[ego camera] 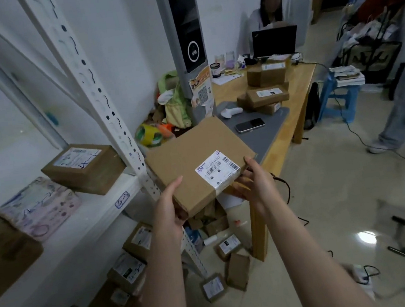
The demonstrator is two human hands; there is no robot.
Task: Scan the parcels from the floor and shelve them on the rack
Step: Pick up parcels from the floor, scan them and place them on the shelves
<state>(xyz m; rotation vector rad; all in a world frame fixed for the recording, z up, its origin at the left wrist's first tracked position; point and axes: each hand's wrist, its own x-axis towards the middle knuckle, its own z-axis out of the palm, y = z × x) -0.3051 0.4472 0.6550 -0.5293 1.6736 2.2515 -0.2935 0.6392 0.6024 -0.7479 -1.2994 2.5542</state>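
Item: flat brown parcel (pixel 197 159), label (pixel 217 170) face up toward its near-right corner. Held in the air between the upright of the rack (pixel 102 102) and the near corner of the table (pixel 300 99), roughly level with the marked shelf (pixel 96 213); touching neither.

Left hand (pixel 168 206): at the near-left corner of the parcel, thumb laid straight along the top, fingers tucked beneath and out of sight; clamped on the box.

Right hand (pixel 254 181): at the near-right edge just beside the label, thumb over the rim, fingers spread under the base; likewise clamped on the box.

Handheld scanner (pixel 231 111): lying on the grey mat (pixel 271 134) at the near end of the table, near a phone (pixel 249 124); no hand on it. Scan status of the label: not possible to tell.

On the shelf: brown box (pixel 83 169) at the right end, close against the upright; pastel packet (pixel 40 208) just left of it. Further parcels (pixel 230 245) on the floor (pixel 331 200) by the table leg.

Hazards, as judged:
- Shelving unscanned, with both hands occupied and the scanner well apart.
- Droop or slip of the far end, both grips sitting on the near edge only.
- Knock against the upright or the brown box while swinging left toward the shelf.
- Failed read from the right thumb straying over the barcode.
- Stumble on the floor parcels underfoot.
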